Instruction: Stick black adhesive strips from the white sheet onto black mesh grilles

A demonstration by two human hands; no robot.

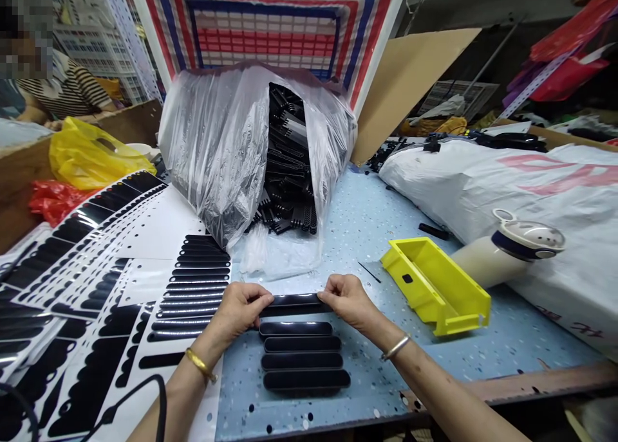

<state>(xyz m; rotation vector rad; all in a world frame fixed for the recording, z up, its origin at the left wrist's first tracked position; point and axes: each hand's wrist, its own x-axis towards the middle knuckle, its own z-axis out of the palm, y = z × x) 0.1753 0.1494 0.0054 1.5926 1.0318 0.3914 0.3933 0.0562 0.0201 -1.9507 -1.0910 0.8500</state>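
Observation:
A long glossy black strip with rounded edges lies level between my two hands. My left hand pinches its left end between thumb and fingers. At the right end, my right hand is closed on it the same way. Just below, several similar black pieces lie in a neat stack of rows on the blue speckled table. Left of my left hand are white sheets bearing rows of black strip-shaped stickers. What is under the held strip is hidden.
A clear plastic bag full of black toothed plastic parts opens toward me. On the right are a yellow bin, a tilted bottle and a large white sack. A black cable crosses the sheets. Another person sits far left.

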